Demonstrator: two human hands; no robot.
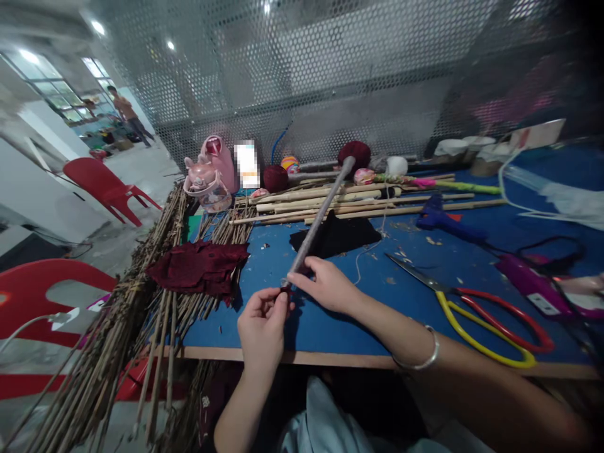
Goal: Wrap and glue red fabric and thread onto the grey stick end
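Note:
A stick wrapped in grey (315, 229) slants across the blue tabletop, with a dark red ball (355, 154) at its far end. Near the table's front edge, my left hand (264, 318) is closed at the stick's near end, pinching a small scrap of dark red cloth (285, 290) there. My right hand (325, 283) is closed around the stick just above, thumb on top and some fingers hidden. Beyond it lies a piece of black cloth (337, 236), partly under the stick. Folded dark red cloth (198, 267) rests to the left on thin twigs.
Large scissors (453, 291), partly open, lie at the right beside a purple glue gun (533, 286) and a blue tool (438, 220). Bare sticks (283, 207) line the back. Bundled twigs (141, 296) overhang the left edge. A phone (247, 165) stands against the mesh screen.

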